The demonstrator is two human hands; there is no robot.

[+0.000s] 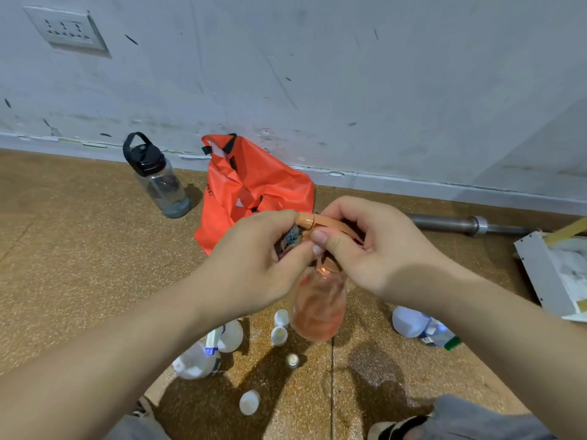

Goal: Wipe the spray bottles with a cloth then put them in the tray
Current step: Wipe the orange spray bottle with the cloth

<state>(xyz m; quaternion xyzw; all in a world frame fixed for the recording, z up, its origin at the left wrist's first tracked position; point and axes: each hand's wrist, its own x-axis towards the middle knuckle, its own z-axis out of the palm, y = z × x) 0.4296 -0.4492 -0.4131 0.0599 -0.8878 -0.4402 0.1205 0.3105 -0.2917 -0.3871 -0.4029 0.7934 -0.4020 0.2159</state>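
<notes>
Wiping bottle (pixel 317 309) top, L hand (pixel 254 271) pinching cloth (pixel 290 239), R hand (pixel 378 252) gripping it; early on; other bottles (pixel 197 360) on floor, none seen in tray (pixel 536 271).

Holding translucent orange spray bottle (pixel 319 306) upright in mid-air, pressing dark patterned cloth (pixel 290 239) against its head. Leaving white spray bottles (pixel 197 360) lying on floor (pixel 79 265) below, white tray (pixel 536 271) at far right.
</notes>
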